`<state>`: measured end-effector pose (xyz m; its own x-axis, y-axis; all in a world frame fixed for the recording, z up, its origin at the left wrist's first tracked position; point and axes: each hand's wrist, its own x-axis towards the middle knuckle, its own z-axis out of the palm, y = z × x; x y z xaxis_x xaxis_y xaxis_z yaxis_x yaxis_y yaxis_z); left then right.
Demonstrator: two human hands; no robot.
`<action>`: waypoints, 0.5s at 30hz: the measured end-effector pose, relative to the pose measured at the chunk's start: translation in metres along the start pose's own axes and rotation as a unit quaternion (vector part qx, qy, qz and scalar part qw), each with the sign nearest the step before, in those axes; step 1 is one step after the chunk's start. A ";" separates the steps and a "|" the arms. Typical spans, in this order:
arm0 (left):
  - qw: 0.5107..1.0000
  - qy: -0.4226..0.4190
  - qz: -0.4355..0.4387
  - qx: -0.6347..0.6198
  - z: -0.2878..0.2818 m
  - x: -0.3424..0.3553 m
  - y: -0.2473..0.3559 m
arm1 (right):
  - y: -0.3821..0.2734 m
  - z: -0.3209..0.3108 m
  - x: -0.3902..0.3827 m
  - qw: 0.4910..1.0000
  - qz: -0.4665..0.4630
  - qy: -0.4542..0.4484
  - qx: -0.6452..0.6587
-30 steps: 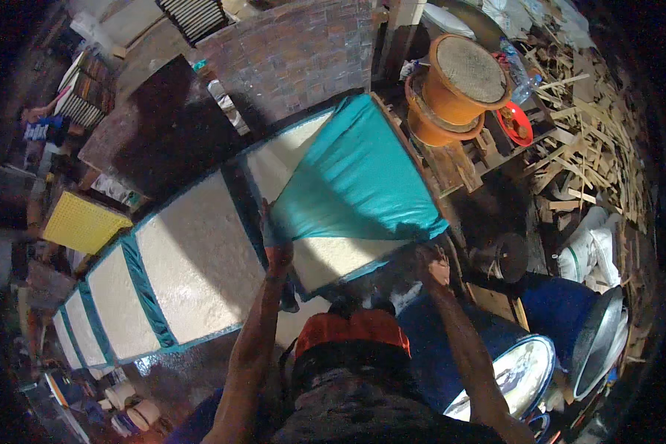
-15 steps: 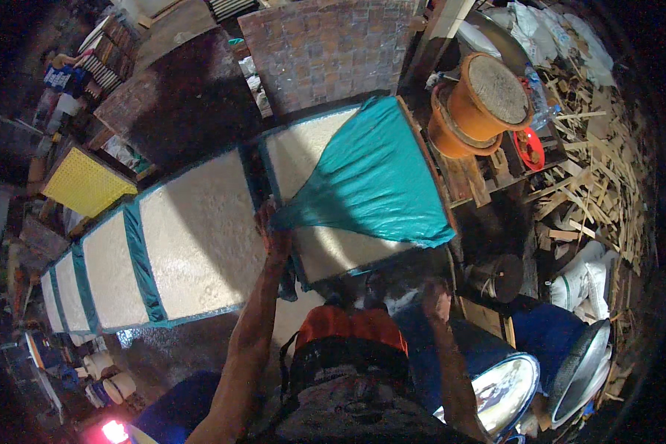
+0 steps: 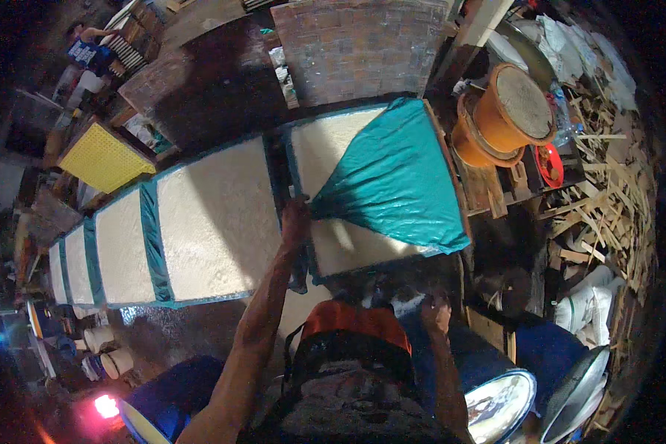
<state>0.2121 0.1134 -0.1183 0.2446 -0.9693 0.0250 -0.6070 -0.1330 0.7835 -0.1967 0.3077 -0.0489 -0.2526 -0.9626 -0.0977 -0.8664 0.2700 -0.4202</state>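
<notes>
A teal cloth (image 3: 399,174) lies spread in a fan over the rightmost tray of pale, creamy-white material (image 3: 348,255). Its left end is bunched into a point, and my left hand (image 3: 296,216) is closed around that gathered end, at the tray's left edge. Pale surface shows above and below the folds. My right hand (image 3: 436,314) is curled closed in front of the tray's near edge, above a dark blue drum (image 3: 459,348). Whatever its fingers may hold is hidden. To the left, more pale slabs (image 3: 207,222) run in a row, divided by teal cloth strips (image 3: 152,240).
Orange round tubs (image 3: 488,133) and a red bowl (image 3: 550,164) stand right of the trays. Wood scraps (image 3: 599,200) and a white sack (image 3: 588,307) lie farther right. A yellow perforated panel (image 3: 107,157) leans far left. Another person (image 3: 89,48) is at the upper left.
The whole view has shifted, so the trays appear farther right. My left hand still grips the bunched cloth end. The other person shows more fully at the upper left.
</notes>
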 end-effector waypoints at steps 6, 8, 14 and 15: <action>0.997 -0.065 0.039 0.010 -0.044 0.010 0.038 | 0.030 0.014 -0.009 0.988 -0.120 -0.032 0.092; 0.970 0.058 0.177 0.158 -0.047 0.010 0.008 | 0.009 0.000 -0.011 0.992 -0.082 -0.049 0.083; 0.932 -0.012 -0.184 -0.313 -0.007 0.032 -0.050 | 0.015 0.010 -0.007 0.989 -0.079 -0.122 -0.007; 0.954 -0.016 -0.161 -0.252 0.003 0.038 -0.045 | 0.018 0.008 -0.006 0.984 -0.147 -0.104 -0.011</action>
<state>0.2468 0.0824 -0.1548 0.3290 -0.9021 -0.2793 -0.0612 -0.3156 0.9469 -0.2072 0.3180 -0.0629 0.1015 -0.9823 -0.1576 -0.8987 -0.0226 -0.4379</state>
